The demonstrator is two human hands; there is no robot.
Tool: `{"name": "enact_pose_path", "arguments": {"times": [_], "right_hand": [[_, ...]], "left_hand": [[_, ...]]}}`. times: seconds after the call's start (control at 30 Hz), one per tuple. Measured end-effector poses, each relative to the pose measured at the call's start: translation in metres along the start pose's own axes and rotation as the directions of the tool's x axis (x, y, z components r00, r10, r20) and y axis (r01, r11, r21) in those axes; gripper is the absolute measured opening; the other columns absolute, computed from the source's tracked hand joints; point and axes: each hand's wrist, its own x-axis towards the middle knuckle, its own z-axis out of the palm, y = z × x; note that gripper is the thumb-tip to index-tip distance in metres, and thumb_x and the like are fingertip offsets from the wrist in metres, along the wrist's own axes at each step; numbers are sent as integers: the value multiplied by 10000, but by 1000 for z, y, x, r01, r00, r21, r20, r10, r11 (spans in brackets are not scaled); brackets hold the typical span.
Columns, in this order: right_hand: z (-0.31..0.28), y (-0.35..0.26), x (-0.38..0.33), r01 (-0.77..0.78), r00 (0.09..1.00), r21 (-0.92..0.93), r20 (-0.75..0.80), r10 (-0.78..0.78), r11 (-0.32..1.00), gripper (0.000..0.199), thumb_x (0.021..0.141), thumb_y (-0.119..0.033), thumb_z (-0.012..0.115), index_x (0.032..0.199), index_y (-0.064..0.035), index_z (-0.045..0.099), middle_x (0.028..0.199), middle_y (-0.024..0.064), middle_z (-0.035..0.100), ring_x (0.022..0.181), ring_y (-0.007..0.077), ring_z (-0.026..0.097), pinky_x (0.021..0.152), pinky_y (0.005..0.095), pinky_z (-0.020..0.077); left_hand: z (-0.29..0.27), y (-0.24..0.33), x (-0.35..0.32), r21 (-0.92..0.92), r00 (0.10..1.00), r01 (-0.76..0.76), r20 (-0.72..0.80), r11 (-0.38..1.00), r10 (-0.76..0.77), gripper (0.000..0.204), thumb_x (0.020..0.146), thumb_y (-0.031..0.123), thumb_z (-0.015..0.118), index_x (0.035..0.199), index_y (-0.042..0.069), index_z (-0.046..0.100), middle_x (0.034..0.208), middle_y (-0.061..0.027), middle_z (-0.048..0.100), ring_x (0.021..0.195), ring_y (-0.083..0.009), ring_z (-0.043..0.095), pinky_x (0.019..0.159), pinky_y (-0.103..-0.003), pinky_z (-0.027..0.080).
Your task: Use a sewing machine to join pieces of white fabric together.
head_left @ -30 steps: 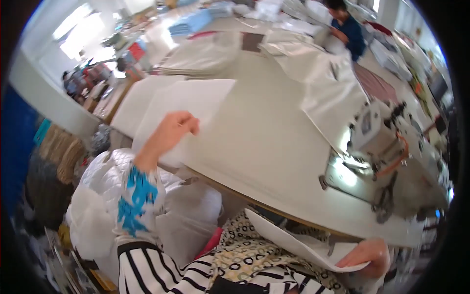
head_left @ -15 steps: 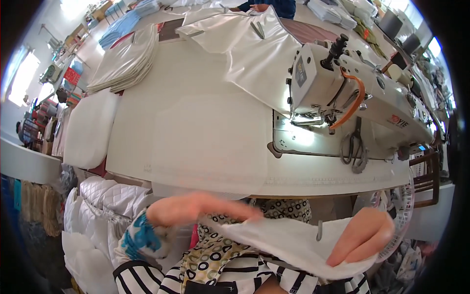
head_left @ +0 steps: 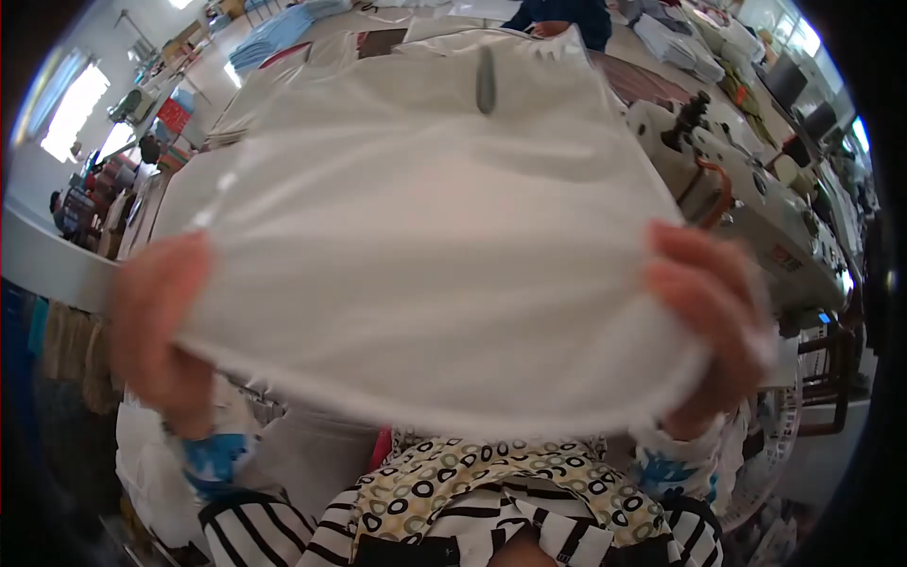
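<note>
1. Sewing workshop all around: a long pale bench [head_left: 203, 203] runs under the raised cloth, with stacks of folded fabric [head_left: 283, 24] at the far end.
2. White sewing machine [head_left: 756, 203] stands on the bench to the right, partly hidden.
3. White fabric piece [head_left: 444, 246] is held up close to the camera, spread wide and filling most of the view.
4. Left hand [head_left: 161, 331], blurred, grips the fabric's left edge, fingers closed on it.
5. Right hand [head_left: 709, 321] grips the right edge, fingers [head_left: 680, 269] curled over the front of the cloth.
6. Another person in dark blue [head_left: 562, 14] is at the far end.
</note>
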Motion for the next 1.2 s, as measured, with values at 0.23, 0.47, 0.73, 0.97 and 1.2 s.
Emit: {"name": "enact_pose_path", "arguments": {"times": [0.23,0.47,0.73,0.97,1.2], "right_hand": [[76,13,-126,-533,810,66,329,486,843,454,718,192,573,1062,-30,769,1216,150,725,1075,296,715,902,327,562],[88,5,-140,-537,802,3,312,509,844,410,709,159,563,1013,-26,766,1191,159,725,1047,319,714,882,342,567],[98,14,-141,-397,869,-61,295,396,916,390,694,87,626,1043,-61,717,1265,91,692,1026,332,690,866,386,576],[94,13,-152,-355,882,-87,298,364,931,260,815,-64,666,1073,-97,680,1340,45,639,1109,281,632,938,383,545],[93,12,-154,-319,891,-107,306,336,942,217,840,-114,656,1053,-114,693,1344,26,641,1125,244,585,946,364,524]], "left_hand": [[121,43,-126,-221,942,236,293,946,-166,459,754,-95,587,1142,80,758,1252,-133,700,1221,-341,630,1046,-454,477],[125,54,-147,-240,915,346,298,907,-271,477,796,-59,597,1227,99,727,1374,-134,626,1319,-376,547,1087,-502,452],[121,54,-149,-224,913,315,336,922,-231,582,718,-187,493,1204,36,724,1347,-155,651,1337,-395,546,1096,-475,451],[128,57,-143,-174,909,300,350,938,-226,558,740,-183,504,1207,33,720,1371,-148,636,1351,-387,536,1114,-471,424],[129,60,-147,-130,910,295,340,947,-237,579,737,-194,478,1213,31,719,1372,-149,638,1357,-376,536,1117,-463,417]]}}
